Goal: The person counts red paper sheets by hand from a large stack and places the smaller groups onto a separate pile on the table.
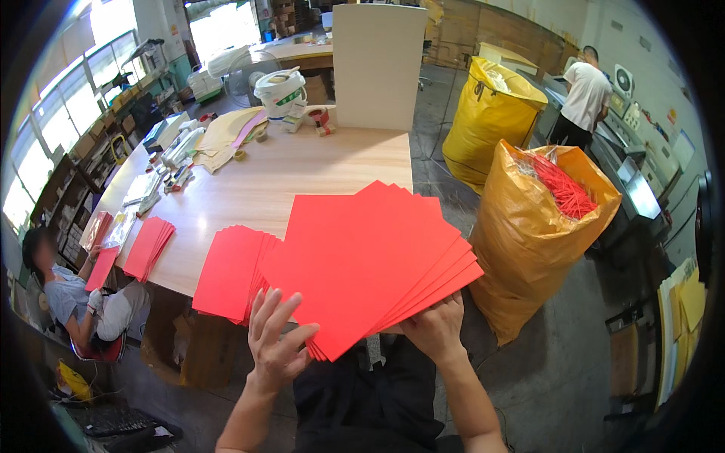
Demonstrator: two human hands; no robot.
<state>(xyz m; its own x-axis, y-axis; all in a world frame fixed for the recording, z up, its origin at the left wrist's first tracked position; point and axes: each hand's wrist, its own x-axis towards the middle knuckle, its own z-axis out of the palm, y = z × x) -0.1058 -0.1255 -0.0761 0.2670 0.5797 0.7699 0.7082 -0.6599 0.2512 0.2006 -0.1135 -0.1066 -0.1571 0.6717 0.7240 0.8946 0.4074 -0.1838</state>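
Note:
A fanned stack of large red paper sheets [370, 257] is spread in front of me at the near edge of the table. My right hand [438, 325] grips its lower right edge, the fingers hidden beneath the paper. Beside the stack's lower left corner is my left hand [279, 340], its fingers spread apart; whether a fingertip touches the paper I cannot tell. Just left of the fan lies a second pile of red sheets [229, 266], partly covered by it. A smaller red pile [149, 248] rests farther left on the table.
The wooden table [340, 155] carries a white bucket [282, 94], tape rolls and brown paper [220, 143]. At left a seated co-worker [72, 294] handles red paper. Right of the table stand an orange sack [521, 249] and a yellow sack [483, 124]; another person [585, 98] stands beyond.

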